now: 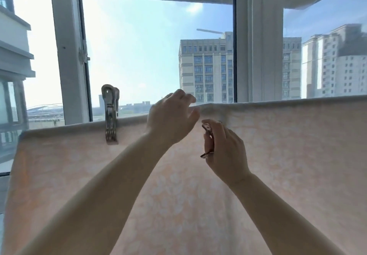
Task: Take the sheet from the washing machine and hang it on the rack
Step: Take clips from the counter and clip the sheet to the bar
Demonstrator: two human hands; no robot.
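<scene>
1. The sheet (198, 195), pale peach with a faint white flower print, hangs folded over a line that it hides; its top fold runs across the view at hand height, lower to the left of the hands and higher to the right.
2. The left hand (172, 118) is at the top fold, fingers curled over the edge and thumb on the near face, pinching the cloth where the fold steps up.
3. The right hand (224, 151) is just below and right of the left hand, in front of the sheet's near face, and grips a metal clip (207, 140); the clip stands roughly upright and its ends show above and below the thumb side of the hand. Whether its jaws are apart cannot be told.
4. A second clip (110, 113), also metal, is clamped upright on the top fold well to the left of the left hand.
5. Beyond the hands stands a window (258, 46) with white frames; through the glass show sky and tall blocks (206, 68).
</scene>
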